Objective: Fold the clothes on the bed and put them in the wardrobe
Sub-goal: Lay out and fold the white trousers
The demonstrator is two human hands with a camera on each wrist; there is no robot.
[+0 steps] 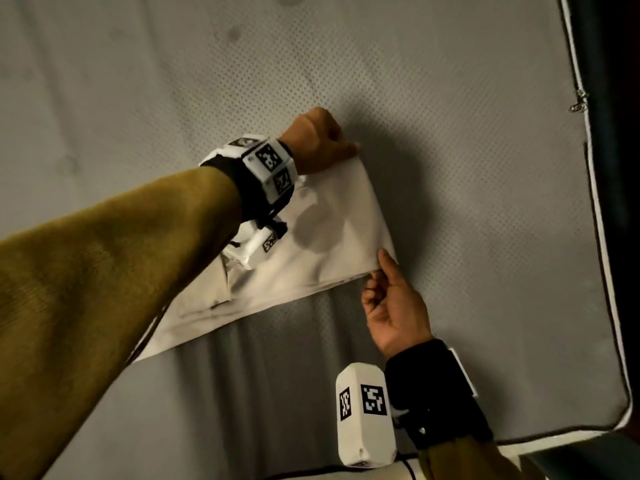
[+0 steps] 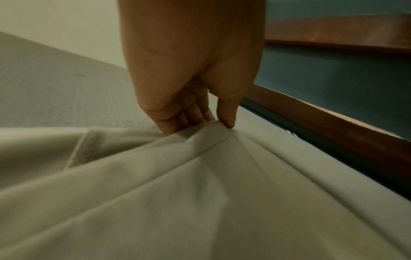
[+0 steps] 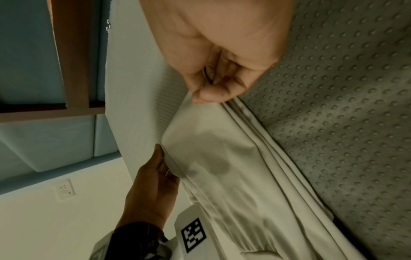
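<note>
Garment (image 1: pixel 311 237): smooth, matt cream woven cloth, lightly creased, with a gathered elastic band. Mattress (image 1: pixel 450 98) beneath it: grey knit fabric, dimpled with raised dots, white piping at its edge. Beyond the mattress, frame (image 2: pixel 333 119): brown wood, semi-gloss. Sleeve (image 1: pixel 104 271): mustard ribbed knit.

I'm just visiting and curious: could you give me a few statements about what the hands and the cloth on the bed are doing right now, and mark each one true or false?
1. Both hands hold the same cream garment. True.
2. The left hand lies flat and open on the mattress. False: it pinches a far corner of the garment, fingers curled.
3. The right hand pinches the near corner of the garment. True.
4. The garment hangs in the air clear of the bed. False: most of it lies on the mattress.
5. The person wears blue sleeves. False: the sleeves are mustard yellow.
</note>
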